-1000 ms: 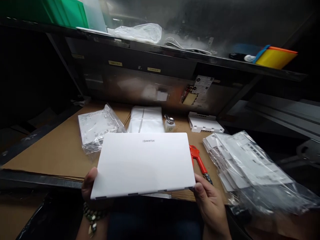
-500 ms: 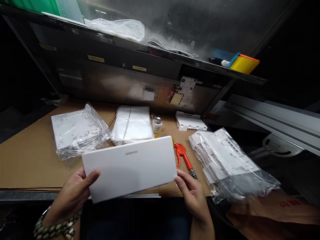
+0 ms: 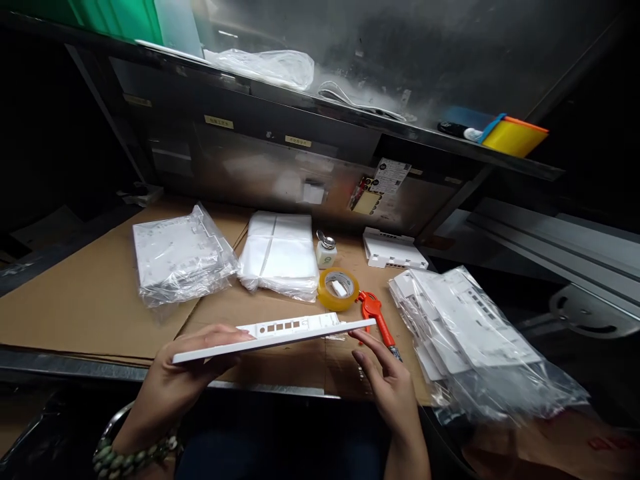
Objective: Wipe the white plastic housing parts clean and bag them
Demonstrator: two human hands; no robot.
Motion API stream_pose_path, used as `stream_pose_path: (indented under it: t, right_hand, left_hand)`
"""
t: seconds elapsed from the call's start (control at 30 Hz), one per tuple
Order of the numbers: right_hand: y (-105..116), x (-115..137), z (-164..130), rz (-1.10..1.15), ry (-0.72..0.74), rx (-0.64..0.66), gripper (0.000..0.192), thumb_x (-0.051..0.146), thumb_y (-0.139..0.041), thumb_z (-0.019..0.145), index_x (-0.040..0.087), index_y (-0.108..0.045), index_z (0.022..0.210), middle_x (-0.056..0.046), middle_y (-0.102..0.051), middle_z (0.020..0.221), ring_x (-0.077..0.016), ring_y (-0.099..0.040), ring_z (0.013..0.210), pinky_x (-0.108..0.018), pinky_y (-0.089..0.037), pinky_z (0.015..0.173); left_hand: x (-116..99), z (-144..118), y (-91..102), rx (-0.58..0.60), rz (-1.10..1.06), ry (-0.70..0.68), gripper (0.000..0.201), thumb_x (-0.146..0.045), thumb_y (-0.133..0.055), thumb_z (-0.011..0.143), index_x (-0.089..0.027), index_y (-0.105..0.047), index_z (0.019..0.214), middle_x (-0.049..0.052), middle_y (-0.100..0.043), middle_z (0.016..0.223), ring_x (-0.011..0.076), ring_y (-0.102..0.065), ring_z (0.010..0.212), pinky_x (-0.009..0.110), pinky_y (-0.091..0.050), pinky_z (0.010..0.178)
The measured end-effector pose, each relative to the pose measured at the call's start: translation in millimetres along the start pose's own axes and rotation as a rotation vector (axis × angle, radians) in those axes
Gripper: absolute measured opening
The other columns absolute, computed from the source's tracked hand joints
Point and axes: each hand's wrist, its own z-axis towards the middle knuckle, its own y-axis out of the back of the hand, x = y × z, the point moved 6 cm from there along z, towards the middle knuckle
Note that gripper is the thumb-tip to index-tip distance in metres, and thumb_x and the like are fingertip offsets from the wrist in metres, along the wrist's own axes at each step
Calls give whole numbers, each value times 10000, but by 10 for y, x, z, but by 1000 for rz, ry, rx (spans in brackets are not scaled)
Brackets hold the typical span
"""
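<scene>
A white plastic router cover (image 3: pixel 280 340) is held nearly edge-on above the front of the bench, a row of rectangular port openings showing along its far side. My left hand (image 3: pixel 187 363) is closed around its left end, fingers over the top and the rest beneath. At the other end, my right hand (image 3: pixel 387 377) has its index fingertip at the underside, with thumb and fingers apart. Just behind the cover lie a roll of yellow tape (image 3: pixel 339 289) and an orange air blow gun (image 3: pixel 377 317).
Bagged white housings lie at left (image 3: pixel 183 257) and right (image 3: pixel 465 327). A stack of clear plastic bags (image 3: pixel 280 250), a pump bottle (image 3: pixel 327 252) and another white housing (image 3: pixel 395 249) stand along the back. Above them runs a metal shelf (image 3: pixel 350 113). Cardboard (image 3: pixel 90 293) covers the bench.
The cover has tipped from showing its broad printed face to nearly edge-on, exposing the port openings. My right fingers have loosened from its edge. The tape roll is now uncovered.
</scene>
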Motion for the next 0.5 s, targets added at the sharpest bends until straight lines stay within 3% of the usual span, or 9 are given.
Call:
stream_pose_path:
  t: [0.2,0.27,0.33,0.4,0.5]
  right_hand:
    - [-23,-39,125,-45,23,-40,323,494,-676,946,286,-791,1165,-68,-787,1220,-306,-711,1213,-484,-558,1078]
    - [-37,-62,335,-133,14,-76,365,517,-619,971,250,-789,1155,-85,-790,1203,-297,-733,1149,-458,-586,1017]
    - [-81,-67,646,-274,-12,-86,397,494,-532,1014,225,-774,1177,-95,-785,1208,-281,-738,1098,-433,-594,964]
    - [-163,-49,1011,-410,-31,-58,365,416,-503,1028,223,-771,1184,-90,-783,1208,-278,-717,1111,-423,-567,971]
    - [-350,-12,1498,-544,-48,31,217,303,-626,959,210,-810,1026,-113,-797,1114,-318,-665,1184,-434,-513,1011]
  left_hand:
    - [-80,-54,-1,-105,16,132,218,-430,-849,773,-234,-868,867,113,-806,899,352,-756,926,411,-640,818]
    - [-68,-80,30,-119,34,125,237,-436,-857,764,-230,-865,882,117,-816,953,362,-763,960,421,-648,850]
    - [-19,-106,90,-197,44,143,252,-427,-863,764,-227,-858,917,104,-819,1049,374,-745,1068,476,-598,1011]
    - [36,-139,174,-367,27,174,283,-414,-897,723,-223,-848,927,73,-822,1051,376,-726,1120,543,-503,1135]
    - [59,-229,293,-737,51,192,343,-398,-977,586,-235,-837,853,12,-824,890,359,-760,956,562,-565,1065]
